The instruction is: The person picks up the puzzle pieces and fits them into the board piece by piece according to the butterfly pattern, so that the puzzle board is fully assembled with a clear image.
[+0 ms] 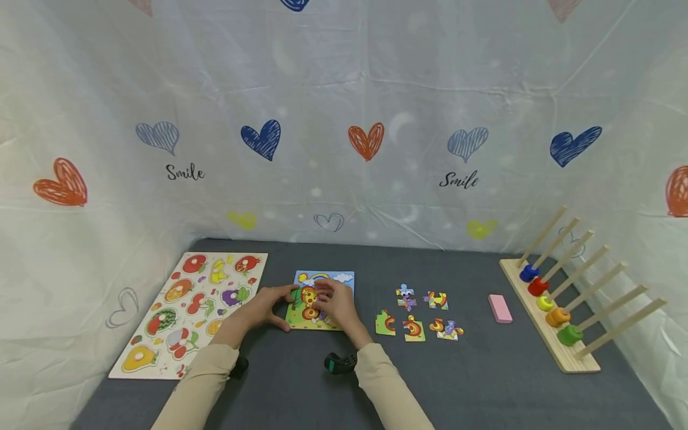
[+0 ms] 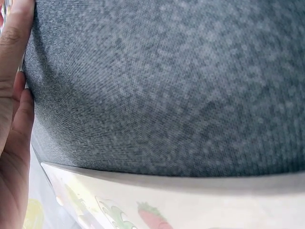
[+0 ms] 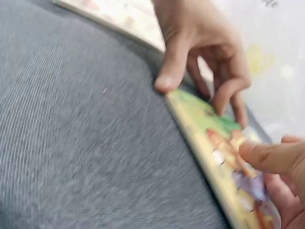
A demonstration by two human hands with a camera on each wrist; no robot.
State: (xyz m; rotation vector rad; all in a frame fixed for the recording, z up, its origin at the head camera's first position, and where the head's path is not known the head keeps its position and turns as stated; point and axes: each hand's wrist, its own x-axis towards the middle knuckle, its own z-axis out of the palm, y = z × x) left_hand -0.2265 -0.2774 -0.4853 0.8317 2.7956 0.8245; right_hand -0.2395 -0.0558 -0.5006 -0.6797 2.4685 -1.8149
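Note:
A jigsaw puzzle board (image 1: 301, 320) with a lion, a rainbow and a sky lies in the middle of the table. My left hand (image 1: 258, 307) holds its left side, the thumb at the near corner and bent fingers farther up, as the right wrist view shows. My right hand (image 1: 340, 303) is over the board's right half, its thumb touching the pictured surface. That hand covers part of the picture. To the right lie several loose puzzle pieces, among them a purple one (image 1: 405, 297), a green one (image 1: 384, 323) and an orange one (image 1: 414, 329).
On the left lies a white fruit puzzle board (image 1: 206, 280). A pink block (image 1: 500, 309) rests right of the loose pieces. Farther right stands a wooden peg rack (image 1: 583, 363) with coloured rings and tall slanting pegs. A white curtain (image 1: 322, 197) with hearts hangs behind the table.

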